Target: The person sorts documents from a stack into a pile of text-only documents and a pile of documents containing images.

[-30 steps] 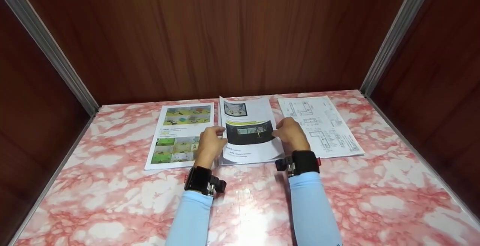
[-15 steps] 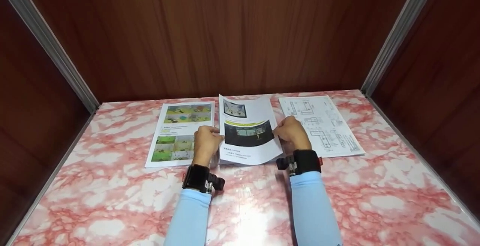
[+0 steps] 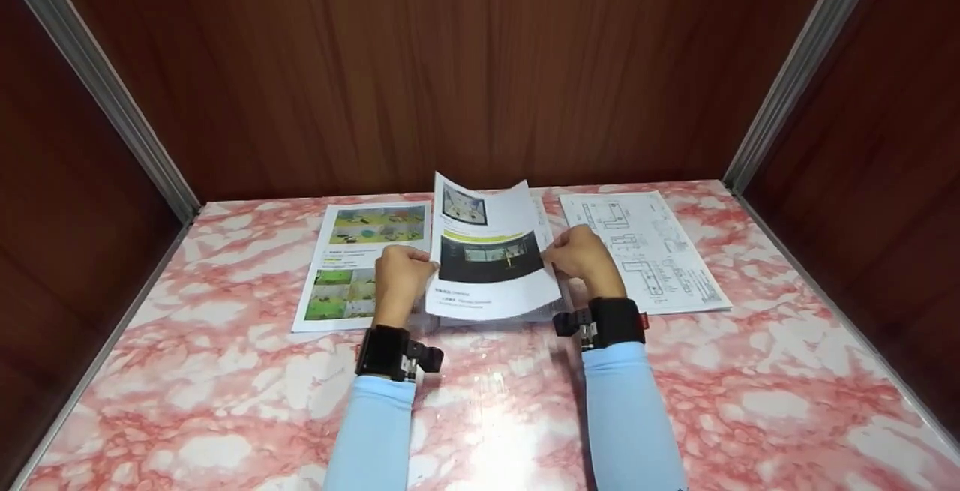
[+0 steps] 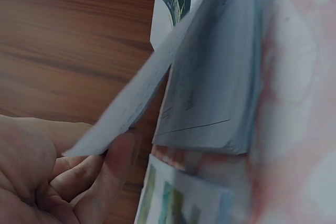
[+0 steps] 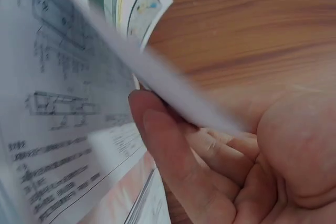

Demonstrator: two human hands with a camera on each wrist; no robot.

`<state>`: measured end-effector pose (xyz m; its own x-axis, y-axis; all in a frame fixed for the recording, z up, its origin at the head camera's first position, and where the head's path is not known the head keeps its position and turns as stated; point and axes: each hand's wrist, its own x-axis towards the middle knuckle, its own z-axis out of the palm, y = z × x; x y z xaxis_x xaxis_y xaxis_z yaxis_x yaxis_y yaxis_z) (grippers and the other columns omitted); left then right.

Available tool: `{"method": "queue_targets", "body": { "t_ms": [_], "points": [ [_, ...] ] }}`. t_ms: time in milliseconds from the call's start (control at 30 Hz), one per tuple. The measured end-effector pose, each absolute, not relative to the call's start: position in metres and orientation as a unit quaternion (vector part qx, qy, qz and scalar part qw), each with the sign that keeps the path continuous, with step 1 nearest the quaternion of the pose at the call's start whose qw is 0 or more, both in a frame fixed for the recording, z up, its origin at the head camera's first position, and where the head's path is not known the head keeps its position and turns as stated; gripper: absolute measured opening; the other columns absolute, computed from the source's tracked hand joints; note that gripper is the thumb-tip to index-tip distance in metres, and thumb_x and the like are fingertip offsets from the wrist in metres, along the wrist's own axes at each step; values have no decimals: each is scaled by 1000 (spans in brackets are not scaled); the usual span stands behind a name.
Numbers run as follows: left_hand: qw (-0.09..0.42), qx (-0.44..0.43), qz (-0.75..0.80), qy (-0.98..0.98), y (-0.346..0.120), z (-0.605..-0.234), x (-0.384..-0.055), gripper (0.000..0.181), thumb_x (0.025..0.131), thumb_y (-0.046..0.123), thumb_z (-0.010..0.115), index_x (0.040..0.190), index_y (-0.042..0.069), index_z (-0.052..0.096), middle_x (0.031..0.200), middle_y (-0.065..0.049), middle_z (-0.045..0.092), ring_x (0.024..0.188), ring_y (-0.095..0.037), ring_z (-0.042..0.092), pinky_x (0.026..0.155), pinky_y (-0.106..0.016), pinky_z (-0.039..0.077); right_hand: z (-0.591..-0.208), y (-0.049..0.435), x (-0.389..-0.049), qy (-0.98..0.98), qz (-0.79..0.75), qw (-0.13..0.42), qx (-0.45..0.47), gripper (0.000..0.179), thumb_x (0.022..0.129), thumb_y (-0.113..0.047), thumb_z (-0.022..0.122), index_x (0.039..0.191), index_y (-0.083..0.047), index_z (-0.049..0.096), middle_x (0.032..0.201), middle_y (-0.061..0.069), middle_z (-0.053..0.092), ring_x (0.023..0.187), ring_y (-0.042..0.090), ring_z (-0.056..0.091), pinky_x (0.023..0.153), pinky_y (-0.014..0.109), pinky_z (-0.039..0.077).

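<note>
Between the two hands hangs a printed sheet of paper (image 3: 491,292), bowed, with a dark picture and a yellow-marked line on it. My left hand (image 3: 403,277) pinches its left edge between thumb and fingers; the left wrist view shows that sheet (image 4: 123,103) raised off a stack of paper (image 4: 205,119). The right hand (image 3: 585,258) pinches the opposite edge, and in the right wrist view the fingers (image 5: 173,156) press against the sheet's margin. Below the lifted sheet lies the middle stack, whose top page carries line drawings and text; the sheet hides most of it in the head view.
A stack with colour photos (image 3: 315,311) lies to the left, partly behind the left hand. On the right is another stack with technical drawings (image 3: 675,273). The pink marbled table (image 3: 495,416) meets a brown wood-grain wall (image 3: 480,71) at the back, with panels at both sides.
Both hands have lifted the top sheet from the middle stack. It has risen and shifted slightly left, its far corners now curling up. The left hand has moved a little left.
</note>
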<state>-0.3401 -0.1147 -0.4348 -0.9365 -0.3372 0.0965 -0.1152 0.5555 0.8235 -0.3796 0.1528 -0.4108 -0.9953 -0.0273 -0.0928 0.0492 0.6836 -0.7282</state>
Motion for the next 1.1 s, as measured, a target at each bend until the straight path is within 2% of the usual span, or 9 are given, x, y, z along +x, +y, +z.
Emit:
{"method": "queue_targets", "body": {
  "t_ms": [133, 433, 633, 933, 1100],
  "points": [
    [140, 124, -463, -867, -127, -423, -334, 16, 75, 18, 71, 89, 10, 73, 86, -7, 73, 79, -20, 69, 71, -35, 52, -405, 147, -379, 893, -447, 52, -18, 21, 81, -20, 63, 90, -1, 65, 88, 13, 65, 69, 22, 68, 67, 37, 56],
    [174, 156, -486, -842, -164, -405, -321, 20, 79, 21, 68, 95, 10, 72, 93, -9, 72, 86, -21, 68, 74, -35, 51, -399, 112, -378, 850, -519, 42, -77, 18, 81, -16, 65, 89, 1, 68, 77, 13, 67, 60, 18, 67, 61, 33, 57],
    [200, 184, -506, -819, -191, -407, -313, 22, 79, 19, 68, 97, 8, 72, 97, -12, 72, 90, -23, 68, 79, -34, 50, -400, 89, -376, 832, -541, 63, -102, 17, 81, -15, 67, 90, 0, 67, 78, 13, 69, 61, 19, 68, 61, 32, 57],
    [179, 236, -516, -803, -219, -399, -305, 27, 80, 21, 67, 106, 13, 70, 104, -9, 70, 96, -20, 65, 85, -32, 48, -398, 52, -368, 805, -578, 71, -115, 13, 80, -11, 65, 84, 1, 66, 71, 10, 67, 57, 17, 65, 60, 33, 57],
    [196, 241, -477, -822, -235, -388, -304, 27, 81, 22, 64, 106, 13, 71, 103, -7, 71, 96, -20, 64, 85, -32, 48, -400, 26, -365, 797, -590, 61, -115, 11, 81, -11, 64, 83, 0, 67, 69, 10, 67, 56, 17, 65, 57, 33, 56]
  ]
}}
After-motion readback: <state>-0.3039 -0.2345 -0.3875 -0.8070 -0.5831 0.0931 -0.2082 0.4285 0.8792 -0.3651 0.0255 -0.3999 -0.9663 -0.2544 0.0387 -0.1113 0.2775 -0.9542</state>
